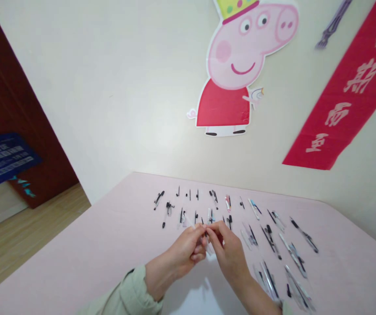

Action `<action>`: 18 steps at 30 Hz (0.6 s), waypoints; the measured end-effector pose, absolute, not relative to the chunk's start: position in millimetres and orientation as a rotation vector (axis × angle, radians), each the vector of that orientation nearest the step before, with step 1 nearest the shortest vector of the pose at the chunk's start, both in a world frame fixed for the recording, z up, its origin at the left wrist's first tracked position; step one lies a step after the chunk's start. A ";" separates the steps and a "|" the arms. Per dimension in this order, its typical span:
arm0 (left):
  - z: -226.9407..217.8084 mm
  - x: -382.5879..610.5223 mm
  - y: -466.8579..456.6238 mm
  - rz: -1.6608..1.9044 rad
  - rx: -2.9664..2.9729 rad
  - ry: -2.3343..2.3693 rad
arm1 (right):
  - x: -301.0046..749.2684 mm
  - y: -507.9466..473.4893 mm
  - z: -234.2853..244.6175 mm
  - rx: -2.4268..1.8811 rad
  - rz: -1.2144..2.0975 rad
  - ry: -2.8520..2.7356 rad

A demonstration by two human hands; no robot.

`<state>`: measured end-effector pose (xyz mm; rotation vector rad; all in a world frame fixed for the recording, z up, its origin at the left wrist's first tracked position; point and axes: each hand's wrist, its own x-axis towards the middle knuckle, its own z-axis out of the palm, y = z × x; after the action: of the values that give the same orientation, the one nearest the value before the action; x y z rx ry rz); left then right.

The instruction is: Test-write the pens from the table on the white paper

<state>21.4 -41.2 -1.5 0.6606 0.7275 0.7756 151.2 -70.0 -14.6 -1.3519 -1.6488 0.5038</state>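
Observation:
Both of my hands meet above the near middle of the table. My left hand (pixel 188 247) is closed around a clear pen barrel (pixel 190 222), whose pale end sticks out up and to the left. My right hand (pixel 227 247) pinches with thumb and forefinger against the left fingertips. A small dark bit shows between the fingers, but its shape is too blurred to make out. Just beyond the hands lie pen parts, among them a dark refill with a black cap (pixel 229 222) and a clear barrel with a dark piece (pixel 211 215).
Pens taken apart lie in small groups across the pink tabletop (pixel 122 245), including a black pen (pixel 304 235) at the right and clear barrels (pixel 266 278) near my right forearm. A white sheet (pixel 191 297) lies below my hands. The wall (pixel 125 109) rises behind the table.

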 end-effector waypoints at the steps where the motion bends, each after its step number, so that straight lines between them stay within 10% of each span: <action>1: -1.8 20.2 -39.8 0.768 0.619 0.724 | 150.3 -70.8 -14.6 -1.326 0.522 -1.643; 18: -3.8 -86.7 -22.3 0.543 1.601 1.418 | 129.5 -77.6 -37.9 -1.287 0.850 -1.827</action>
<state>-86.7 -22.3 -3.8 1.6009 1.4179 0.5435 129.5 -77.6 -37.9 -1.2873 -1.8275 0.8497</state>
